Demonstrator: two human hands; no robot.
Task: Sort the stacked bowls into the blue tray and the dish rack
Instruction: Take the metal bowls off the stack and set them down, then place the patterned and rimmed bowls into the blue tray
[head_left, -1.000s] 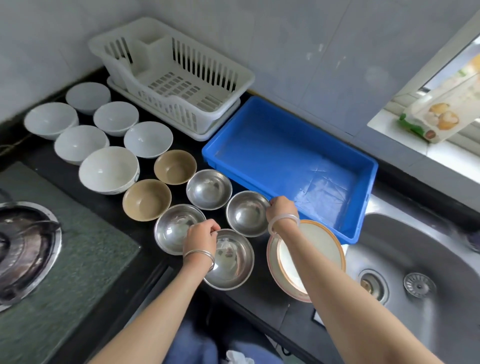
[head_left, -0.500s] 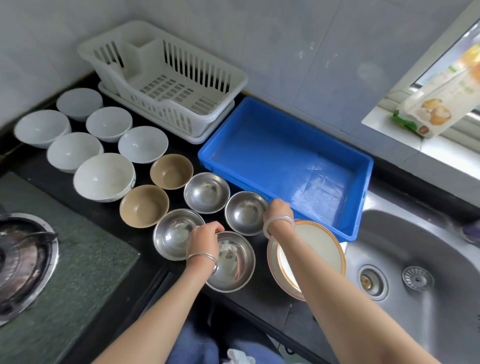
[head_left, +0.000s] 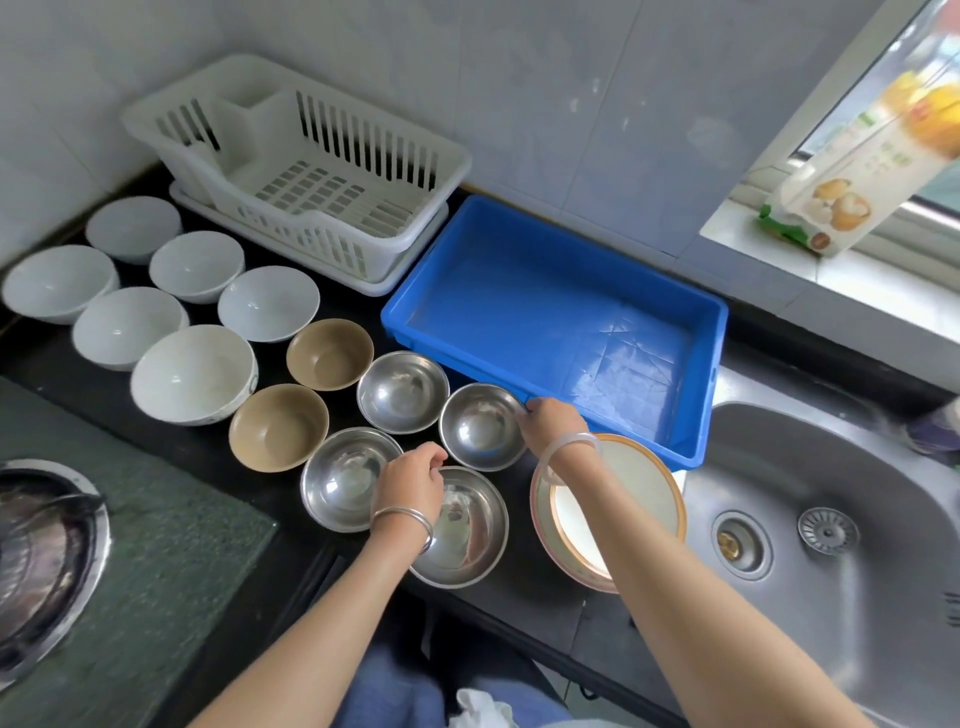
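Note:
Several steel bowls sit on the black counter. My right hand (head_left: 550, 422) pinches the right rim of one steel bowl (head_left: 480, 426), beside the empty blue tray (head_left: 561, 291). My left hand (head_left: 413, 480) grips the far rim of the nearest steel bowl (head_left: 470, 535). Two more steel bowls (head_left: 402, 389) (head_left: 340, 480) lie close by. Two tan bowls (head_left: 327, 353) (head_left: 275, 426) and several white bowls (head_left: 192, 371) stand to the left. The white dish rack (head_left: 306, 171) is empty at the back.
A plate with an orange rim (head_left: 639, 493) lies under my right forearm, next to the steel sink (head_left: 810, 519). A gas burner (head_left: 41, 551) on a glass hob is at the left. A packet (head_left: 862, 171) leans on the window sill.
Both hands have kept their holds on the same two steel bowls. The view has shifted slightly; nothing has been lifted.

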